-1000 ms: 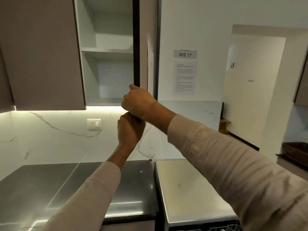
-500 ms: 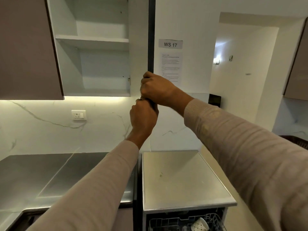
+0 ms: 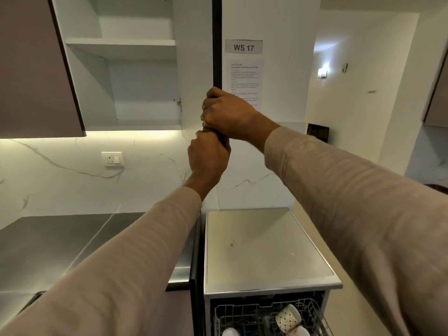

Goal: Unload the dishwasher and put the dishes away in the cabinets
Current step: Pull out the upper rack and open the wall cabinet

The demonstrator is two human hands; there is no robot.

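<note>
The upper cabinet (image 3: 143,93) stands open, with bare white shelves inside. Its door (image 3: 216,40) is swung out edge-on toward me as a dark vertical strip. My right hand (image 3: 225,115) grips the door's lower edge, and my left hand (image 3: 208,156) grips the bottom corner just beneath it. The two hands touch. At the bottom of the view the dishwasher (image 3: 266,251) is open, and its upper rack (image 3: 254,314) holds patterned cups (image 3: 288,317).
A closed brown cabinet door (image 3: 34,69) hangs at the left. A steel countertop (image 3: 60,241) lies below it, against a marble backsplash with a wall socket (image 3: 112,159). A "WS 17" sign (image 3: 243,47) and a printed sheet hang on the wall. A doorway opens at the right.
The cabinet door has swung further open, showing more of the shelves. My view has shifted right and down, bringing the dishwasher rack and cups into sight. Both hands stay on the door edge.
</note>
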